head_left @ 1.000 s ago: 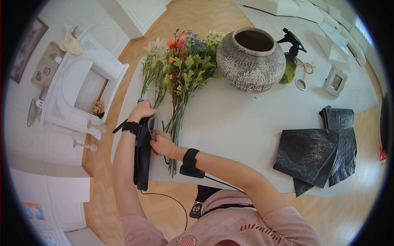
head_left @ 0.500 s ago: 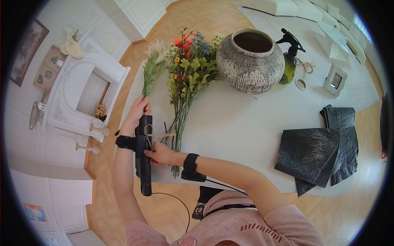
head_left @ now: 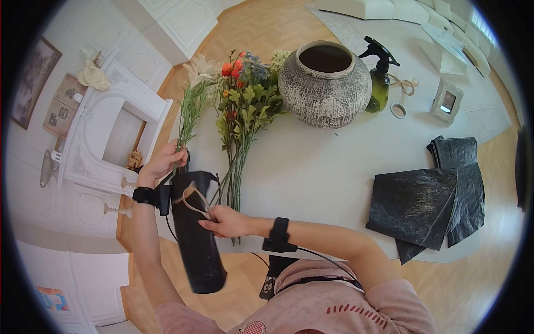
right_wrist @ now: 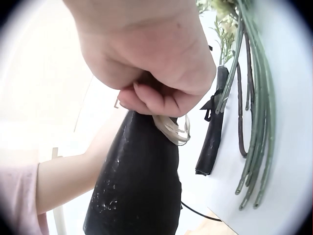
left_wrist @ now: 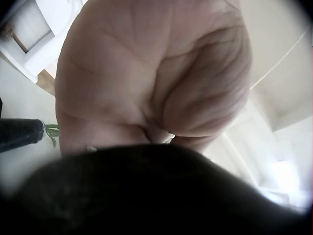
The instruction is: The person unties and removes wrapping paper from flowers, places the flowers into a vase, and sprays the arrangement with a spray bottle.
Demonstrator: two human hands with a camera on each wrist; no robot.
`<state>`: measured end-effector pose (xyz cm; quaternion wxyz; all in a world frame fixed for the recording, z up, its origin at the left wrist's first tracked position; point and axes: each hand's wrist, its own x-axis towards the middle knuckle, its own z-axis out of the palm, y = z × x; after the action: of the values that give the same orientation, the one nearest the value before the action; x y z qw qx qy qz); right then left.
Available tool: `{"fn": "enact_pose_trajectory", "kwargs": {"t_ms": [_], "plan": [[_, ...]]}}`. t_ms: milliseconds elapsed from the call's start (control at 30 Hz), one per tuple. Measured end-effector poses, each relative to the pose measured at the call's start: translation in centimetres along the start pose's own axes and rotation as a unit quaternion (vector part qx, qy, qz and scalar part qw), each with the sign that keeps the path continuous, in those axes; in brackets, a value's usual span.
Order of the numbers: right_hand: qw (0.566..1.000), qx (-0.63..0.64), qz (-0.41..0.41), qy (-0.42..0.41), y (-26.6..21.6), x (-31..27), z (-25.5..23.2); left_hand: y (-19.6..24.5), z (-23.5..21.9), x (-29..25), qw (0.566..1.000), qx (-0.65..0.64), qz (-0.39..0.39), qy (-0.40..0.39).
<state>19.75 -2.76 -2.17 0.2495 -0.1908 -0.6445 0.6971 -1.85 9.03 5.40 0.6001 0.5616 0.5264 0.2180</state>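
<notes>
My left hand point(head_left: 167, 160) grips green leafy stems point(head_left: 191, 114) topped by white lilies point(head_left: 200, 69), just above a black paper wrap point(head_left: 197, 250). The wrap tilts over the table's near left edge, its lower end toward my body. At its side, the curled fingers of my right hand point(head_left: 231, 221) pinch a pale twine bow point(head_left: 192, 199), whose loops show below the fingers in the right wrist view. Behind it, a second slim black-wrapped bundle point(right_wrist: 213, 134) lies on the table. Right of the hands lies a bunch of mixed flowers point(head_left: 250, 92) with long bare stems.
A rough grey vase point(head_left: 325, 94) stands at the back beside a green spray bottle point(head_left: 378, 89). To the right are a coil of twine point(head_left: 406, 84), a tape roll point(head_left: 398, 111), a picture frame point(head_left: 446, 102) and folded black paper point(head_left: 414, 206). Cables trail from both wrists.
The black wrap has been lifted and tilted, its lower end swinging toward my body and right. My left hand has moved left and nearer with the lilies; my right hand has shifted slightly right and nearer.
</notes>
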Motion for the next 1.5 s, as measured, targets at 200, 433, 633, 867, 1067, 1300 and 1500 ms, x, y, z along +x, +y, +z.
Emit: {"fn": "enact_pose_trajectory", "kwargs": {"t_ms": [200, 433, 633, 867, 1067, 1300, 1500], "plan": [[0.999, -0.028, 0.023, -0.005, -1.7, -5.7, -3.7, -3.4, 0.3, 2.7, 0.997, -0.037, -0.058, 0.026], [0.992, -0.113, -0.018, 0.058, -9.0, -18.0, -10.0, -9.2, -0.9, 5.5, 0.992, 0.069, -0.023, 0.1], [0.912, -0.066, 0.159, 0.372, -14.8, -30.7, -13.3, -10.3, -0.1, 6.3, 0.978, 0.139, -0.068, 0.142], [0.767, -0.158, 0.274, 0.558, -14.3, -44.2, -22.1, -8.8, 1.4, 5.8, 0.877, 0.435, -0.019, 0.204], [0.751, -0.199, 0.33, 0.536, -13.6, -50.7, -28.1, -6.3, -0.3, 3.1, 0.808, 0.485, 0.053, 0.33], [0.722, -0.212, 0.403, 0.522, -12.1, -50.8, -29.7, -7.9, -2.2, 2.8, 0.832, 0.465, -0.198, 0.229], [0.696, -0.368, 0.409, 0.461, -9.5, -52.4, -30.2, -8.9, -2.2, 0.9, 0.867, 0.389, -0.214, 0.224]]}}
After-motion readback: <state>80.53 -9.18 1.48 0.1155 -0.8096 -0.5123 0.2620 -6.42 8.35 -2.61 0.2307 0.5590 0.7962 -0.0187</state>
